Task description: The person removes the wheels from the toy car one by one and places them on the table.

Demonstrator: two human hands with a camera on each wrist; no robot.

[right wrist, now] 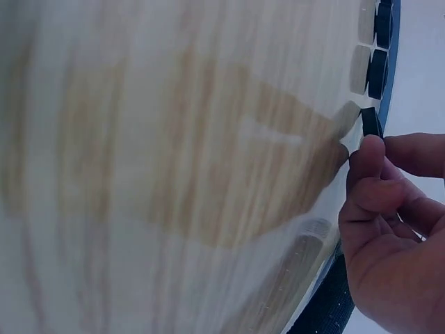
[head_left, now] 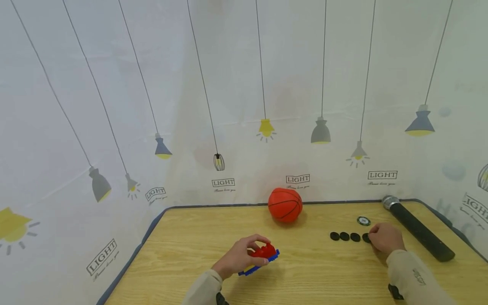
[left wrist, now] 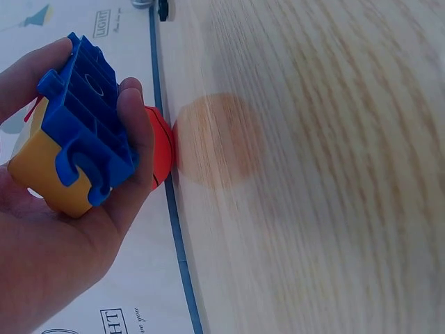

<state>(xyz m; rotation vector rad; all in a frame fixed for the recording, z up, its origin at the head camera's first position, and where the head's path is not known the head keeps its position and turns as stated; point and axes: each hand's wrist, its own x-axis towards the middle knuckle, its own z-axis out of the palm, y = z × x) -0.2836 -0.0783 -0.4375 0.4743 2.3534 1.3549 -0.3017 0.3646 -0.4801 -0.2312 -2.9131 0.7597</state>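
Note:
My left hand (head_left: pixel 244 254) grips a toy block vehicle (head_left: pixel 265 251) with a blue base, red and yellow parts, held over the front middle of the table. In the left wrist view the blue underside of the toy vehicle (left wrist: pixel 94 104) faces the camera, with coupling hooks at its end. On the right side, my right hand (head_left: pixel 386 238) pinches a small black disc (head_left: pixel 366 238) at the right end of a row. The other black discs (head_left: pixel 345 236) lie to its left. In the right wrist view the pinched disc (right wrist: pixel 371 122) stands tilted between thumb and fingers.
A red ball (head_left: pixel 285 205) with black lines sits near the table's back edge. Behind the disc row lies a green-and-white poker chip (head_left: pixel 364 220). A black microphone (head_left: pixel 421 231) lies slantwise right of my right hand. White printed sheeting (head_left: pixel 236 84) surrounds the wooden table (head_left: pixel 183 237).

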